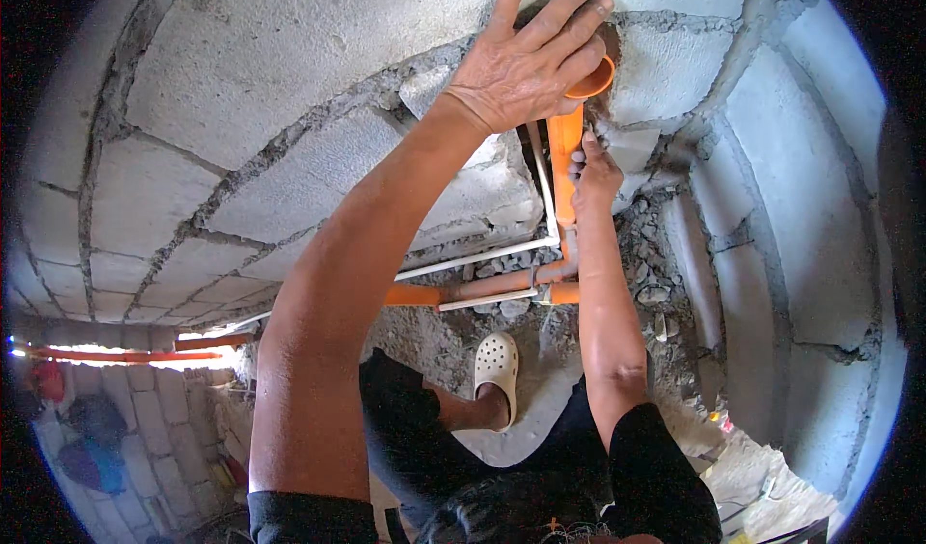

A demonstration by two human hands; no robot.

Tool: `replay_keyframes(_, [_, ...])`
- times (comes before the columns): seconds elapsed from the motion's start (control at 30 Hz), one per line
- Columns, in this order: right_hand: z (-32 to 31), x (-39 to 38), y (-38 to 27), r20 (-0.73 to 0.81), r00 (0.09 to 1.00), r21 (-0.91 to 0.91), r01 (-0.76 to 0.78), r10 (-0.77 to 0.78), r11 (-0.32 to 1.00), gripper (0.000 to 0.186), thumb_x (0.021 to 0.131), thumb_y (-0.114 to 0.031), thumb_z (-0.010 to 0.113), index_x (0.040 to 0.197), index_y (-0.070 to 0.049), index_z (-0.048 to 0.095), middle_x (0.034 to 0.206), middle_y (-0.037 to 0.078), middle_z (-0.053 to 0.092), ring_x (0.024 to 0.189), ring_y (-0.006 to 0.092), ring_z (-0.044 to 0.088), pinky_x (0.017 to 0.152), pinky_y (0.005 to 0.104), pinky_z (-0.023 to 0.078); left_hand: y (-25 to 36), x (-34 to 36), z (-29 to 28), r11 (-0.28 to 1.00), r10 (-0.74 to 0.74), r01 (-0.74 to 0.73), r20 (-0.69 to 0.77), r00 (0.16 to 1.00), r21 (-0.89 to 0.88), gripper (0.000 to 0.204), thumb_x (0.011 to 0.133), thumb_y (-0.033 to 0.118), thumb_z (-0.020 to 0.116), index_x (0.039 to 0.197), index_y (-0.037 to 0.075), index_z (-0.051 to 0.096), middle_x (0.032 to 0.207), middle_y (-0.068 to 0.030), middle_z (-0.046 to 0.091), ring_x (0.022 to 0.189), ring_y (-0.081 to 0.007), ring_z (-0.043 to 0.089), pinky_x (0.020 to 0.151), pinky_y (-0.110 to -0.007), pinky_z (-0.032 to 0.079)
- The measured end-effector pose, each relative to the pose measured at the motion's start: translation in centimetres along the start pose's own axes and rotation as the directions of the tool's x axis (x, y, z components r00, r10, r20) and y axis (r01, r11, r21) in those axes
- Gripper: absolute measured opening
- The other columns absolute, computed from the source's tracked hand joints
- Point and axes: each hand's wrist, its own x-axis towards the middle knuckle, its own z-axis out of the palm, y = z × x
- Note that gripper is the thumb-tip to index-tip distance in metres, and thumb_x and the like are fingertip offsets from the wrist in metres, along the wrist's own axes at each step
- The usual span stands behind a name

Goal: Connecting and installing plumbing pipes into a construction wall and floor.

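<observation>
An orange plastic pipe (564, 177) rises in a gap in the block wall (309, 173), with a round open socket (594, 81) at its top. My left hand (531, 62) lies across the top of the pipe beside that socket. Its fingers are stretched out and apart, reaching toward the wall. Lower down, my right hand (596, 173) is closed at the pipe's right side, with dusty fingers curled and thumb pointing up. Whatever those fingers hold, if anything, is hidden. A thin white pipe (540, 173) runs alongside the orange one and bends left near its foot.
Orange pipes (415, 295) run low along the wall's base, with a short white pipe (487, 299) beside them. Loose rubble (651, 264) lies right of the pipe's foot. Another block wall (801, 187) stands at right. My foot wears a cream clog (496, 361).
</observation>
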Motion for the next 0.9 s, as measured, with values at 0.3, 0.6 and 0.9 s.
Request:
replay_keyframes(0.3, [1.7, -0.3, -1.5, 0.005, 0.999, 0.084, -0.048, 0.048, 0.995, 0.033, 0.086, -0.027, 0.078, 0.071, -0.008, 0.055, 0.059, 0.0, 0.052, 0.043, 0.0104, 0.043, 0.038, 0.0243, 0.033, 0.0, 0.1, 0.4, 0.996, 0.006, 0.002, -0.087, 0.996, 0.093, 0.055, 0.081, 0.049, 0.061, 0.12, 0.01, 0.06, 0.145, -0.0124, 0.048, 0.146, -0.0338, 0.028, 0.114, -0.069, 0.011])
replay_keyframes(0.6, [1.1, 0.6, -1.0, 0.001, 0.997, 0.053, -0.08, 0.08, 0.995, 0.032, 0.085, -0.026, 0.078, 0.073, -0.008, 0.056, 0.061, 0.0, 0.052, 0.045, 0.0121, 0.045, 0.04, 0.0262, 0.038, 0.0, 0.0, 0.7, 0.999, -0.011, 0.015, -0.088, 0.996, 0.042, 0.058, 0.081, 0.05, 0.062, 0.124, 0.011, 0.057, 0.145, -0.0143, 0.047, 0.145, -0.0335, 0.031, 0.113, -0.069, 0.012])
replay_keyframes(0.9, [-1.1, 0.5, 0.3, 0.118, 0.993, 0.103, -0.039, 0.026, 0.994, 0.022, 0.086, -0.024, 0.077, 0.087, -0.006, 0.065, 0.071, 0.002, 0.062, 0.055, 0.0143, 0.058, 0.053, 0.0288, 0.053, 0.2, 0.0, 0.9, 0.998, -0.009, 0.014, -0.083, 0.997, 0.061, 0.051, 0.087, 0.036, 0.06, 0.131, 0.012, 0.051, 0.146, -0.0141, 0.047, 0.143, -0.0331, 0.034, 0.113, -0.068, 0.015])
